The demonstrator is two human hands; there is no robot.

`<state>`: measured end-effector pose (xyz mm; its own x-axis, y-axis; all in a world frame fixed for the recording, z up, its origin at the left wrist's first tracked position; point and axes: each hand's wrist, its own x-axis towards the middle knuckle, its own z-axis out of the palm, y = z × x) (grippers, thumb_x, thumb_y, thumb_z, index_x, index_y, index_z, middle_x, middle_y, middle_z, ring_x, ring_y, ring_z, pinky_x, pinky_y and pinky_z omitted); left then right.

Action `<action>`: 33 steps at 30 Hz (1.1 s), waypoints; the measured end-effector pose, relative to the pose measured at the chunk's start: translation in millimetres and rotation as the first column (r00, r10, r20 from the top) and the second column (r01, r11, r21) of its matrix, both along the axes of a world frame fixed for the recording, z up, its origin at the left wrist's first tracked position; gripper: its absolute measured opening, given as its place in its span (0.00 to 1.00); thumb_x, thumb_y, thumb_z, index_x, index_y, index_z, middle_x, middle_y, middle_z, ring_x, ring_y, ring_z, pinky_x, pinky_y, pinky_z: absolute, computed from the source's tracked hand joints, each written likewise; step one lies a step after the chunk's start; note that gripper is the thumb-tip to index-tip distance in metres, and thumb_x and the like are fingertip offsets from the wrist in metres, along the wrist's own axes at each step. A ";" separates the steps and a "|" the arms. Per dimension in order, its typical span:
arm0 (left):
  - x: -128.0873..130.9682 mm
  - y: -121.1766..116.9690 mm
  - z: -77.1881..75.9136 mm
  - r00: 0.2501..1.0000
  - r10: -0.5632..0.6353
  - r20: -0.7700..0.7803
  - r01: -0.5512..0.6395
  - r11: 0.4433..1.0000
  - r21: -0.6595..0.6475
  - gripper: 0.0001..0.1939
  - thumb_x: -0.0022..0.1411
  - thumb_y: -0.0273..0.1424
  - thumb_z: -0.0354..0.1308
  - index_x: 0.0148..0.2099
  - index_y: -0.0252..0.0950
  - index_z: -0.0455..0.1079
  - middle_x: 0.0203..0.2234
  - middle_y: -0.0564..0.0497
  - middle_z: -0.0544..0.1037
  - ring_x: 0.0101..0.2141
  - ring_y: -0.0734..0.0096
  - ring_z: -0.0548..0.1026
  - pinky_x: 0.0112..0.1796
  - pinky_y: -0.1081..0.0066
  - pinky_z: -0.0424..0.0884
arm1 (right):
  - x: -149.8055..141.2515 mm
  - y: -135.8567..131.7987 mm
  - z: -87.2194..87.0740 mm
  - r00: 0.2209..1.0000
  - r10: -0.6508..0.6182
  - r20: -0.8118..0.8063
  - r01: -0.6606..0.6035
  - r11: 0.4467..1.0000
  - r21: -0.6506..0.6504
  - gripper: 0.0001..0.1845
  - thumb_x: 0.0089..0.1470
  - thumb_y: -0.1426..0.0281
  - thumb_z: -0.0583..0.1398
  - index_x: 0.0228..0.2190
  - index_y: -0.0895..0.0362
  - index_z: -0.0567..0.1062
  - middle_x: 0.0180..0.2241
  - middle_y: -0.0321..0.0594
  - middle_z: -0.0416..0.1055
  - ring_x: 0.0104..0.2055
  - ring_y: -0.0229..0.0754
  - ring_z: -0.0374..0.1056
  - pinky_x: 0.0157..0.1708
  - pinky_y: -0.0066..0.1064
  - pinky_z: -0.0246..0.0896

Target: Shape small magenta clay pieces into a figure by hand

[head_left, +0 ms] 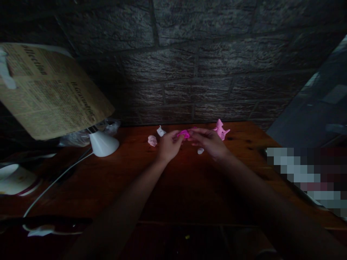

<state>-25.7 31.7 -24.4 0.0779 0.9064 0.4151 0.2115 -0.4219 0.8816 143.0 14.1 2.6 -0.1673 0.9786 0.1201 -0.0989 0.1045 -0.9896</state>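
My left hand (pixel 169 144) pinches a small bright pink piece (pixel 184 134) that looks like soft modelling clay, above the wooden table. From the other side, the fingertips of my right hand (pixel 210 141) are closed at the same piece; some of the fingers are hidden. Left of my hands lie a crumpled pale pink lump (pixel 152 140) and a white piece (pixel 161 131). A small white lump (pixel 200 151) rests just under my right hand. Behind that hand stands a light pink shape (pixel 221 130) with pointed parts, perhaps also clay.
A lamp with a newsprint-patterned shade (pixel 56 90) and white base (pixel 103 143) stands left, its cable (pixel 54 182) running forward. Clear plastic (pixel 76 139) lies behind it. A pale cup-like container (pixel 17 180) is at far left. A dark brick wall (pixel 173 65) backs the wooden table (pixel 173 195).
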 end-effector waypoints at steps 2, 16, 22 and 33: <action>0.8 -0.1 0.5 0.999 -0.033 0.019 0.034 0.998 -0.061 0.09 0.65 0.31 0.58 0.40 0.35 0.78 0.31 0.47 0.84 0.29 0.68 0.81 0.31 0.70 0.78 | -0.2 -0.2 0.3 1.000 0.012 0.005 -0.012 1.000 0.008 0.10 0.52 0.61 0.68 0.36 0.51 0.83 0.39 0.41 0.83 0.41 0.42 0.78 0.40 0.35 0.74; -1.6 -3.6 9.0 0.999 -0.001 0.046 -0.002 0.997 0.075 0.10 0.64 0.35 0.59 0.35 0.35 0.77 0.26 0.50 0.81 0.26 0.72 0.77 0.30 0.73 0.74 | -3.6 -3.4 1.8 0.991 0.068 0.114 -0.092 0.971 0.219 0.13 0.50 0.60 0.69 0.38 0.51 0.83 0.39 0.40 0.82 0.42 0.45 0.77 0.46 0.40 0.72; 5.3 -1.4 2.7 0.994 -0.045 0.098 0.059 0.988 -0.141 0.14 0.66 0.40 0.59 0.37 0.35 0.78 0.28 0.47 0.83 0.28 0.69 0.80 0.29 0.71 0.76 | -3.9 -3.1 -1.6 0.977 -0.088 0.193 0.015 0.937 0.349 0.09 0.56 0.66 0.64 0.37 0.51 0.84 0.39 0.39 0.82 0.43 0.46 0.78 0.49 0.42 0.70; 5.4 -0.8 0.3 0.991 -0.014 0.135 0.029 0.993 -0.113 0.10 0.65 0.35 0.59 0.36 0.35 0.78 0.26 0.48 0.82 0.26 0.71 0.78 0.26 0.73 0.72 | -7.9 -4.1 -5.3 0.976 -0.105 0.193 0.034 0.940 0.339 0.12 0.55 0.60 0.65 0.37 0.51 0.84 0.36 0.40 0.83 0.38 0.46 0.78 0.44 0.41 0.73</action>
